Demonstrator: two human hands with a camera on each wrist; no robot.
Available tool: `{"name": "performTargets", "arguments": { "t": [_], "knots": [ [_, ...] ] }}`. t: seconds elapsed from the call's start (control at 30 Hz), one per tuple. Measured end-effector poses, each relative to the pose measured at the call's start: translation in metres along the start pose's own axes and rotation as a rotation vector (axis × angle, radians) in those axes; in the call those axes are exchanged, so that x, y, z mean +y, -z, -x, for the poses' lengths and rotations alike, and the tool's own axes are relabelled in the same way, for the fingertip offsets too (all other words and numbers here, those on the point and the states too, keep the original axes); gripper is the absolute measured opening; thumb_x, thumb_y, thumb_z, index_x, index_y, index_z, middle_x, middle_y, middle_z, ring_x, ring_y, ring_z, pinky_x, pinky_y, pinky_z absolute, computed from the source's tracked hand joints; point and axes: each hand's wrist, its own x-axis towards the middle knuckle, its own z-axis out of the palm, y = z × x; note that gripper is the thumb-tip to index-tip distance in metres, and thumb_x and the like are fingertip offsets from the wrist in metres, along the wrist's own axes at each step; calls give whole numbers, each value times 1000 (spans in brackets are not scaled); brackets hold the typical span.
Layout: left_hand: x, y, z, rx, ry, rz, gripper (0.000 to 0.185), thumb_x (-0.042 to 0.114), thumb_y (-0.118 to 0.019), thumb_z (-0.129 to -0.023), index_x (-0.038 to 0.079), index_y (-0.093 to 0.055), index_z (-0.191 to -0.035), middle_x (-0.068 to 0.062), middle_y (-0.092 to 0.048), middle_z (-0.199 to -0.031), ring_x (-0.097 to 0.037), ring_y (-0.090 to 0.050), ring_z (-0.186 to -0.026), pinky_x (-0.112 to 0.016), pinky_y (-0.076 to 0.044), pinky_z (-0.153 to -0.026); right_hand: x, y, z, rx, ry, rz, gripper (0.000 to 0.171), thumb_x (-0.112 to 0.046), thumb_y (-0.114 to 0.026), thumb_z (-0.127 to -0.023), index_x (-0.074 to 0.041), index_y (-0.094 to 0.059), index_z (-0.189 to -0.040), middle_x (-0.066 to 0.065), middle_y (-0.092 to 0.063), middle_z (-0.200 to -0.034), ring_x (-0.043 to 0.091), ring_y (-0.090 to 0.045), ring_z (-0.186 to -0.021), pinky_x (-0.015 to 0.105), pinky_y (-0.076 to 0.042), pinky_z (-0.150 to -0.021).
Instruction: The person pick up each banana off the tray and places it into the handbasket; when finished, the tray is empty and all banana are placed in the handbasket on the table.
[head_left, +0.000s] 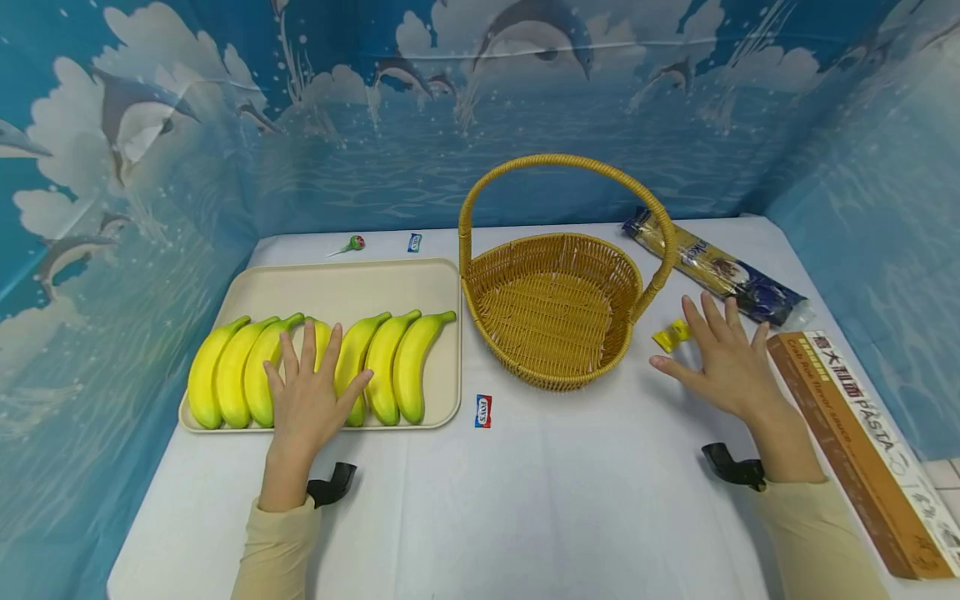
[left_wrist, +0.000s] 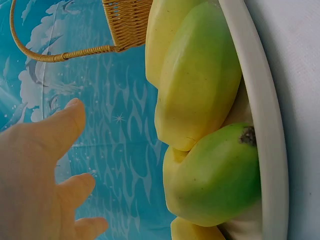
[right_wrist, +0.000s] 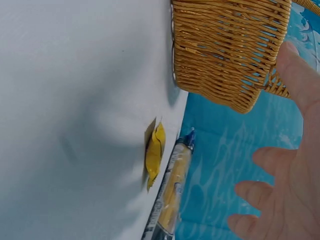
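My left hand [head_left: 309,402] hovers over the bananas with its fingers spread, holding nothing. Several yellow bananas [head_left: 409,367] with green tips lie in a row on a beige tray [head_left: 337,287]; the hand hides part of the row's middle. In the left wrist view, banana ends [left_wrist: 220,175] show beside the tray's rim [left_wrist: 267,110], apart from the fingers. My right hand [head_left: 731,371], also spread and holding nothing, is above the table right of the wicker basket [head_left: 551,325]. A yellow wrapped candy [head_left: 672,335] lies just left of its fingertips.
A pasta bag [head_left: 720,267] lies behind the right hand, and a long pasta box [head_left: 862,450] lies along the right edge. A lollipop [head_left: 356,242] and a small blue packet [head_left: 415,242] lie behind the tray. A red-and-blue packet [head_left: 483,411] sits before the basket, whose tall handle [head_left: 558,160] arches up.
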Motion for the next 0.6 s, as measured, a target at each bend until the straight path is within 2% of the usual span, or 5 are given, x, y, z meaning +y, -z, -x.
{"name": "performTargets", "arguments": {
  "t": [0.4,0.5,0.6],
  "knots": [
    [-1,3,0,23,-10,-9,79,58,-52,-93,19,-25,-156,-23,-11,-162,-50,5,-147,-79,-6,-106,0,1,2,1,-6,-3,102,-66,-55,-87,-14,-5,-158,24,2,-162,50,10,-146,76,14,-104],
    [-1,2,1,37,-15,-1,79,58,-52,-93,19,-26,-156,-24,-13,-161,-51,4,-147,-79,-7,-105,-2,1,1,52,18,-45,100,-62,-57,-88,-12,-7,-158,24,-2,-162,48,7,-147,75,12,-105],
    [0,3,2,44,-16,8,80,58,-53,-92,19,-25,-156,-24,-12,-162,-51,4,-147,-79,-7,-106,-8,-1,-2,148,52,-165,93,-52,-63,-90,-11,-13,-158,23,-11,-162,43,-1,-150,71,6,-111]
  ]
}}
